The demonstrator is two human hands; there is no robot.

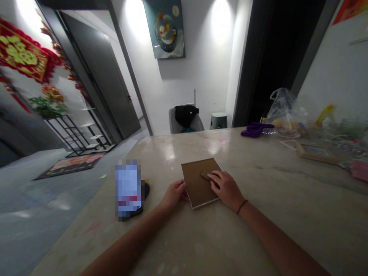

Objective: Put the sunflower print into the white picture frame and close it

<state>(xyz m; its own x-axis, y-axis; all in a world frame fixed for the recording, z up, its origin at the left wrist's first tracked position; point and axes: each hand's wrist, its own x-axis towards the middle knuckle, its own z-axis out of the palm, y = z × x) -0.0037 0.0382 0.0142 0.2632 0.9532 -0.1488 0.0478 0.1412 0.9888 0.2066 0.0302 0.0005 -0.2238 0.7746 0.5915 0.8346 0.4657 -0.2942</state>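
The left hand (pixel 174 195) and the right hand (pixel 225 188) are both at a small picture frame (pixel 198 188), which lies face down on the pale, marble-like bench (pixel 258 234) between them. Its brown backing faces up and a thin white edge shows along the near side. The left hand is curled against the frame's left edge, though whether it is actually gripping cannot be told from this view. The right hand lies open across the right part of the backing, its fingers (pixel 214 177) resting over a brown easel flap (pixel 205 175).

Just left of the left hand sits a pixelated, blurred object (pixel 128 189), too obscured to identify, on top of a dark item (pixel 146 190). A dark cord bracelet (pixel 242 206) circles the right wrist. Well ahead of the right hand, a purple cloth (pixel 255 130) lies on the bench beside a crumpled clear plastic bag (pixel 283 109). Farther right of the right hand lie a second, wood-edged picture frame (pixel 316 153) and a pink item (pixel 360 170).
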